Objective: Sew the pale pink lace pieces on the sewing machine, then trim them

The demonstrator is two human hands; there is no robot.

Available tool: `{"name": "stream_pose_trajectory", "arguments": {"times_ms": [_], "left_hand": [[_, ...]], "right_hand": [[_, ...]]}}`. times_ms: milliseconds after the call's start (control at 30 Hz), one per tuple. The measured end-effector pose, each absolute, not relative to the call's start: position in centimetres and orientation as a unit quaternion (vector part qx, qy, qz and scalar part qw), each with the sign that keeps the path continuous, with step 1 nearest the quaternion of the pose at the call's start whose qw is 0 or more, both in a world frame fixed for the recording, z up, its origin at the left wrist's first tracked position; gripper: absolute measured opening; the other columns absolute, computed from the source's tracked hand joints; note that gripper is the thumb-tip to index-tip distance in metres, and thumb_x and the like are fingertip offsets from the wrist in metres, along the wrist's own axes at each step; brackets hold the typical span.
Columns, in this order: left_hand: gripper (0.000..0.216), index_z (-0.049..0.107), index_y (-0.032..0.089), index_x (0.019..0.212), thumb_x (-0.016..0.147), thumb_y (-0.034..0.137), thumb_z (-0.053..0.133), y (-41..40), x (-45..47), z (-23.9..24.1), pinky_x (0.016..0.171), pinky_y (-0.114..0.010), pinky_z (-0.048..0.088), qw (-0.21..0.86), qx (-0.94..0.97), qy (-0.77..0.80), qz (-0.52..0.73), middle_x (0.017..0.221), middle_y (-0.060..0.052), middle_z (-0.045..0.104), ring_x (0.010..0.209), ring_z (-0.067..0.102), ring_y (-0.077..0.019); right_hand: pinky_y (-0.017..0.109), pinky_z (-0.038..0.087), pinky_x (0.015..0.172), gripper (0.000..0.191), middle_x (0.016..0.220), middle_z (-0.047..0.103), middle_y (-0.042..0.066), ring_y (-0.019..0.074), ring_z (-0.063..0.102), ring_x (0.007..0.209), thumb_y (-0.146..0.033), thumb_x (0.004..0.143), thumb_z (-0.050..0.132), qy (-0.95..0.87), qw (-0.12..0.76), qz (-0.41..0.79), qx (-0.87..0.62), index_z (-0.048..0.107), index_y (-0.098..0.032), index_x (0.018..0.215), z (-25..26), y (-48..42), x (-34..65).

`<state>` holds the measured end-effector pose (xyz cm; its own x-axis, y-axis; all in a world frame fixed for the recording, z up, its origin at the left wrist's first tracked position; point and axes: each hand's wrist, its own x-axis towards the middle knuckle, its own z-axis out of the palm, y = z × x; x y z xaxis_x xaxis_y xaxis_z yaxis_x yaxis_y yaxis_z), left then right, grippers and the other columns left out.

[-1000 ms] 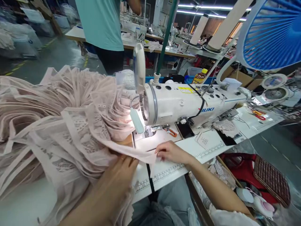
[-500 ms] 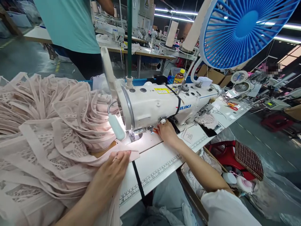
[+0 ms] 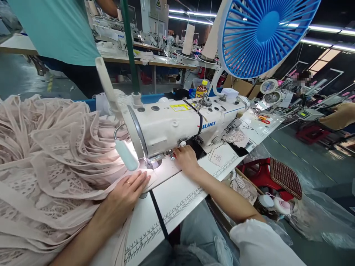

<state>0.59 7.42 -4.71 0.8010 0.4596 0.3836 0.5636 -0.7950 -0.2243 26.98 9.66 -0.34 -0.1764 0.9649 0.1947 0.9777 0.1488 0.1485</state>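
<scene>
My left hand (image 3: 127,192) lies flat, fingers stretched, pressing a pale pink lace strip (image 3: 149,176) onto the white table just in front of the needle. A big heap of pink lace fabric (image 3: 55,147) fills the left side. My right hand (image 3: 185,159) rests under the arm of the white JUKI sewing machine (image 3: 177,125), fingers curled near small orange-handled snips; what they grip is hidden. The machine's lamp (image 3: 126,155) lights the needle area.
A blue fan (image 3: 260,33) hangs above the machine's right end. A bottle (image 3: 201,89) stands behind it. The table (image 3: 177,207) carries printed rulers. A red stool (image 3: 260,173) and bags sit lower right. A person in a teal shirt (image 3: 55,33) stands behind.
My right hand left the lace strip and moved up to the spot under the machine arm. My left hand slid forward on the strip toward the needle. The view swung right.
</scene>
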Motion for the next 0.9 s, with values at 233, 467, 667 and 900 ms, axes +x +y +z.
{"name": "stream_pose_trajectory", "arguments": {"times_ms": [233,467,667,900], "left_hand": [[0.044,0.067,0.007,0.116,0.085,-0.001,0.036,8.6,5.2,-4.2,0.087,-0.035,0.054,0.254,-0.937,-0.184,-0.153,0.119,-0.016,0.067,0.109,0.064,-0.0276],[0.044,0.064,0.0,0.117,0.081,0.0,0.039,6.9,7.8,-4.8,0.075,-0.042,0.057,0.247,-0.938,-0.21,-0.119,0.12,-0.028,0.063,0.105,0.065,-0.0373],[0.044,0.065,-0.001,0.117,0.08,-0.002,0.04,6.2,3.9,-4.2,0.081,-0.043,0.056,0.266,-0.902,-0.323,-0.104,0.122,-0.025,0.063,0.11,0.063,-0.0372],[0.047,0.058,-0.003,0.126,0.084,0.002,0.037,5.5,4.4,-3.7,0.098,-0.042,0.052,0.221,-0.916,-0.327,-0.072,0.128,-0.025,0.059,0.118,0.059,-0.0337]], "right_hand": [[0.033,0.044,0.089,0.027,0.082,0.063,0.008,0.0188,0.057,0.09,-0.009,0.095,0.039,-0.844,0.086,-0.177,-0.499,0.064,-0.014,0.086,-2.5,7.6,24.9],[0.033,0.043,0.091,0.019,0.096,0.064,0.011,0.0229,0.053,0.109,-0.021,0.095,0.05,-0.812,0.062,-0.091,-0.573,0.068,-0.016,0.093,-2.6,7.6,24.8],[0.026,0.043,0.079,0.019,0.096,0.066,0.003,0.0161,0.057,0.09,-0.027,0.096,0.053,-0.812,0.105,0.02,-0.573,0.071,-0.023,0.098,-3.1,7.3,23.6],[0.029,0.043,0.082,0.022,0.088,0.065,0.005,0.0181,0.057,0.087,-0.018,0.096,0.049,-0.823,0.109,-0.003,-0.558,0.07,-0.019,0.103,-2.9,6.9,23.6]]}}
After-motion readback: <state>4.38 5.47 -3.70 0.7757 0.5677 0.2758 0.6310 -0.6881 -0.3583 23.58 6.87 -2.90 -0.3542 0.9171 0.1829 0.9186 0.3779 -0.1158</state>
